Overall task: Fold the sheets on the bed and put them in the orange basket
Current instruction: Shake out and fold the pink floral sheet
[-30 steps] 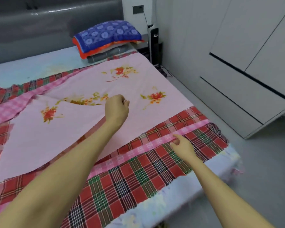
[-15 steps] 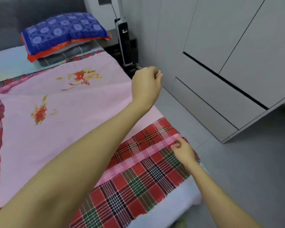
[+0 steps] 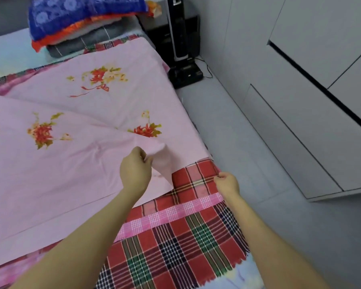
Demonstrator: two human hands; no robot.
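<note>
Pink floral sheet (image 3: 75, 163) lies spread across the bed (image 3: 6, 49), on top of a red plaid sheet (image 3: 175, 247) that shows beyond it at the near end. From the hands it stretches away toward 10 and 11 o'clock. Its long axis runs from 7 o'clock up to 1 o'clock, in line with the bed's floor-side edge.

The left hand (image 3: 134, 173) is plainly the nearer one. It pinches a lifted corner of the pink cloth, and creases fan out from that grip toward 10 o'clock.

The right hand (image 3: 227, 183) sits at 3 o'clock from the left. Its fingers are curled on the plaid sheet's floor-side edge, just below the pink sheet's lower corner, and it seems to pinch that edge, though the exact hold is small in view.

The fold likely turns on bringing the held corner to the pink corner at 1 o'clock from the left hand.

No orange basket is in view.
</note>
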